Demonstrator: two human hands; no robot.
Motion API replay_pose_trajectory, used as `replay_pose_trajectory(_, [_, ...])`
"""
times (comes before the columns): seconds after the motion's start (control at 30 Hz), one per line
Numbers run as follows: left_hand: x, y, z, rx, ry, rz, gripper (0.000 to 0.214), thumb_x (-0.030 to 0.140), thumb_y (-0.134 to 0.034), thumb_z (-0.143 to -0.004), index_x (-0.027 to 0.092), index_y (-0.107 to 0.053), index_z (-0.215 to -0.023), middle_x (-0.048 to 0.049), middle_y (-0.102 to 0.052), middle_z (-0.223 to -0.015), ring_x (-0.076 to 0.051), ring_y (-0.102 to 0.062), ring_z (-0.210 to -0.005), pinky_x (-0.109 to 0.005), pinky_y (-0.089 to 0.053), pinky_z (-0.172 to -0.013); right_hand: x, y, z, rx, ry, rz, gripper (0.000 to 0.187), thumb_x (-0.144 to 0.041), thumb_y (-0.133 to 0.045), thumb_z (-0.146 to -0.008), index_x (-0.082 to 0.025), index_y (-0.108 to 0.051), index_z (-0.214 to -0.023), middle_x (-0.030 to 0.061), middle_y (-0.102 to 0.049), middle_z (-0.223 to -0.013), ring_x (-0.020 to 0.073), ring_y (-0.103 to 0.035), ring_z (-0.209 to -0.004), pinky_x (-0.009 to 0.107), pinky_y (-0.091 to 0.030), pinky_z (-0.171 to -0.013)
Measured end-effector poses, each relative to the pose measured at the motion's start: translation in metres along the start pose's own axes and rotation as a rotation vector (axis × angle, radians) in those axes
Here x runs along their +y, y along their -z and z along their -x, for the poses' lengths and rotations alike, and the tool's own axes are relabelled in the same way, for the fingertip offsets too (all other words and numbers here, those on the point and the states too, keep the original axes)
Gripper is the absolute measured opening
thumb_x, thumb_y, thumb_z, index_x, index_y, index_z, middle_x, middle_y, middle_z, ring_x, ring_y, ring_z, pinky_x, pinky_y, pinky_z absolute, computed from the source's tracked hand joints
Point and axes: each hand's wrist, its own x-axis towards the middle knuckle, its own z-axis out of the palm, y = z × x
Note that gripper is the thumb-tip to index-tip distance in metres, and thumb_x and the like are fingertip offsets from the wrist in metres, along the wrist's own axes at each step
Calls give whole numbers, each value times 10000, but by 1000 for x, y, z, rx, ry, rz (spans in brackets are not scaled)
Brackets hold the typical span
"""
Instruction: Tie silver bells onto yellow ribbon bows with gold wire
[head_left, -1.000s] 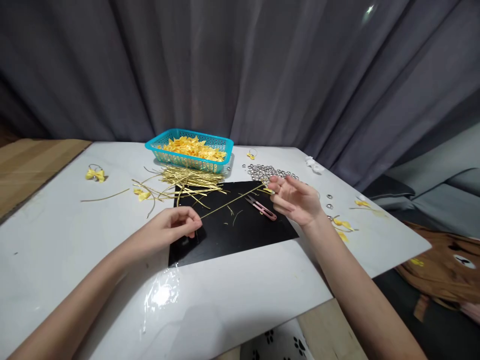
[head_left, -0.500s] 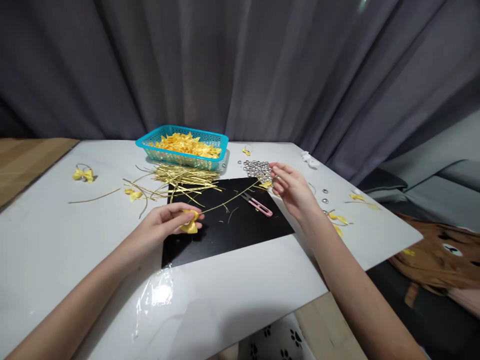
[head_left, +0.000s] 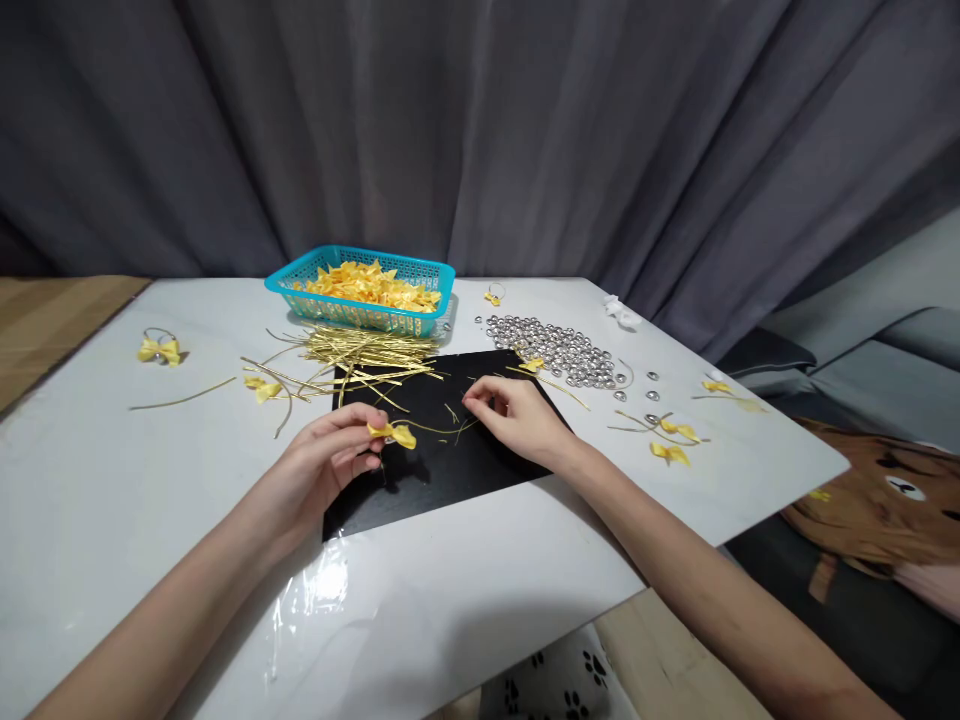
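My left hand [head_left: 330,455] is closed in a pinch on a small yellow ribbon bow [head_left: 397,433] over the black mat [head_left: 420,480]. A thin gold wire tie [head_left: 439,428] runs from the bow toward my right hand [head_left: 510,415], whose fingers are curled together near the wire's far end on the mat. Whether they grip the wire is hard to tell. The pink snips from earlier are hidden, likely under my right hand.
A teal basket [head_left: 420,270] of yellow bows stands at the back. A pile of gold wire ties [head_left: 367,352] lies before it. Silver bells [head_left: 555,345] are heaped to the right. Loose bows [head_left: 159,349] are scattered on the white table [head_left: 112,470], with a grey curtain behind.
My right hand has come back from the bell heap to the mat's middle, covering the snips. The straight wire now lies bent between both hands, and the yellow bow shows in my left fingers.
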Motion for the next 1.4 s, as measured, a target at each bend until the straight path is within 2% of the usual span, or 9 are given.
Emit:
replay_pose_trajectory(0.17, [-2, 0, 1, -50, -93, -93, 97, 163, -739, -604, 185, -648, -582, 5, -609, -811, -100, -575, -717, -164, -485, -630, -9, -3, 7, 23, 191, 8, 126, -251, -545, -852, -158, -605, -793, 30, -575, -822, 62, -427, -539, 228, -344, -533])
replay_pose_trajectory(0.37, [-3, 2, 1, -83, -330, -292, 114, 148, -713, -627, 213, -662, -548, 1, -620, -747, -112, -579, -708, -198, -485, -664, -28, 3, 19, -82, 142, -606, 199, -383, -521, -894, -184, -518, -899, -4, -609, -776, 26, -420, -429, 184, -331, -402])
replay_pose_trajectory(0.57, [-1, -3, 2, -73, -491, -541, 119, 172, -686, -645, 222, -688, -537, -29, -642, -739, -140, -612, -703, -230, -512, -640, -35, 36, 18, 120, 133, -843, 191, -353, -645, -812, -195, -538, -821, -59, -521, -623, 13, -356, -379, 189, -275, -373])
replay_pose_trajectory(0.8, [-2, -1, 3, 36, -534, -649, 143, 233, -646, -689, 225, -669, -549, -61, -708, -799, -209, -664, -820, -265, -530, -638, -26, 68, 12, 294, 3, -882, 227, -386, -669, -748, -231, -506, -782, -51, -382, -615, 44, -227, -421, 230, -259, -397])
replay_pose_trajectory(0.97, [-3, 3, 3, 88, -553, -687, 130, 243, -617, -723, 244, -670, -604, -39, -739, -797, -224, -680, -826, -298, -535, -682, -18, 77, 13, 325, 92, -939, 162, -347, -662, -780, -236, -544, -778, -35, -353, -614, 64, -322, -497, 214, -281, -438])
replay_pose_trajectory(1.07, [-2, 3, 3, 93, -607, -726, 145, 243, -608, -734, 248, -680, -608, -39, -716, -785, -220, -665, -833, -285, -518, -656, -19, 77, 15, 296, 148, -925, 184, -367, -671, -776, -235, -545, -755, -37, -313, -567, 93, -440, -599, 213, -384, -530])
replay_pose_trajectory(1.17, [-1, 3, 2, 102, -665, -751, 132, 244, -627, -721, 236, -693, -607, -63, -666, -855, -216, -631, -863, -255, -483, -584, -23, 76, 17, 228, 140, -903, 245, -396, -682, -747, -228, -509, -706, -59, -236, -508, 98, -433, -559, 240, -435, -568])
replay_pose_trajectory(1.27, [-2, 4, 0, 86, -645, -734, 126, 245, -625, -727, 226, -692, -621, -66, -644, -864, -208, -613, -870, -243, -480, -584, -24, 74, 19, 124, 101, -931, 299, -406, -698, -696, -226, -461, -660, -88, -216, -466, 65, -294, -416, 217, -385, -445])
replay_pose_trajectory(1.4, [-6, 4, 2, 57, -534, -674, 130, 249, -605, -744, 215, -677, -640, -50, -669, -845, -178, -624, -750, -258, -509, -609, -25, 59, 18, -166, 70, -1015, 229, -339, -702, -706, -203, -518, -691, -95, -324, -446, 37, -223, -358, 173, -247, -335])
